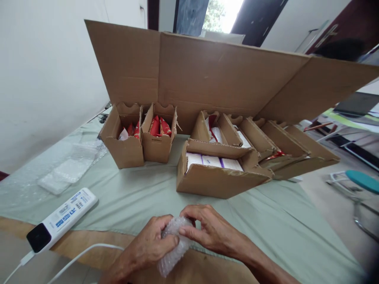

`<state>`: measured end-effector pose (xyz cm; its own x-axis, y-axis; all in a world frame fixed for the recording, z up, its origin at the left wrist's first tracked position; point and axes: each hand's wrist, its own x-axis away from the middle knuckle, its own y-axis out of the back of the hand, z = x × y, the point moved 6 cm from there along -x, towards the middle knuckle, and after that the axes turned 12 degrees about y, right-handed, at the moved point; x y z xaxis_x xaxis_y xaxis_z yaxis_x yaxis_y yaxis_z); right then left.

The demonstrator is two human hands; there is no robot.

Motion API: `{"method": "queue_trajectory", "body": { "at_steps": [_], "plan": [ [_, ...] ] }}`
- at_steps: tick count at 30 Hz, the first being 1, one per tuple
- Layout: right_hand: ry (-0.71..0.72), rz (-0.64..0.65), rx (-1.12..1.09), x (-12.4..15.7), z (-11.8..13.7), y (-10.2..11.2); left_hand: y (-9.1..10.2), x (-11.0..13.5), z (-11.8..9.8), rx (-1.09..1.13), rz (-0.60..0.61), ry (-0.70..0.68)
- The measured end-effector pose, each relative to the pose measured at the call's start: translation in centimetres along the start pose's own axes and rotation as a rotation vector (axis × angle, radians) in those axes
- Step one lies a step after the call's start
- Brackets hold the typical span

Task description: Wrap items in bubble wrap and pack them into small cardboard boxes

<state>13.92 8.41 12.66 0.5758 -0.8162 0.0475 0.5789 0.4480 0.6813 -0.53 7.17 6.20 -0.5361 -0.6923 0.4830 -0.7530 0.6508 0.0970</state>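
Observation:
A small bundle of clear bubble wrap (174, 256) is held between my two hands above the front edge of the table. My left hand (152, 240) grips its left side, the thumb lying across the front. From the right, my right hand (207, 228) pinches the upper part between thumb and fingers. Whether anything is inside the wrap cannot be made out. Just beyond my hands stands an open cardboard box (219, 181) with white and purple packs (211, 160) in it.
Two cardboard bins (127, 152) with red packets stand at the left rear, and several more cardboard bins (284, 146) at the right. Behind them rises a folded cardboard panel (213, 71). A white power bank (63, 221) with a cable and bubble wrap sheets (71, 163) lie on the left.

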Motion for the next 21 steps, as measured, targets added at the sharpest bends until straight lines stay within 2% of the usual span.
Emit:
{"method": "queue_trajectory", "body": {
  "at_steps": [5, 9, 12, 14, 16, 19, 21],
  "plan": [
    [-0.036, -0.11, -0.094, -2.2, -2.6, -1.8, 3.0, 0.0, -0.1, -0.276, -0.395, -0.039],
    [-0.018, -0.251, -0.232, -6.0, -4.6, -3.3, 5.4, 0.9, 0.5, -0.365, -0.715, -0.139],
    [-0.033, -0.324, -0.273, -8.8, -5.8, -4.3, 6.6, 1.8, 0.8, -0.514, -0.936, -0.212],
    [-0.06, -0.344, -0.165, -9.4, -5.9, -4.6, 6.8, 2.0, 1.2, -0.65, -0.977, -0.196],
    [-0.044, -0.359, 0.066, -9.0, -4.6, -4.3, 7.0, 1.6, 1.8, -0.755, -0.939, -0.123],
    [0.077, -0.359, 0.435, -8.1, -0.3, -3.8, 7.2, 1.0, 2.5, -0.807, -0.897, -0.046],
    [0.186, -0.282, 0.568, -9.3, 3.0, -4.0, 7.1, 0.5, 2.7, -0.782, -0.903, -0.06]
  ]
}}
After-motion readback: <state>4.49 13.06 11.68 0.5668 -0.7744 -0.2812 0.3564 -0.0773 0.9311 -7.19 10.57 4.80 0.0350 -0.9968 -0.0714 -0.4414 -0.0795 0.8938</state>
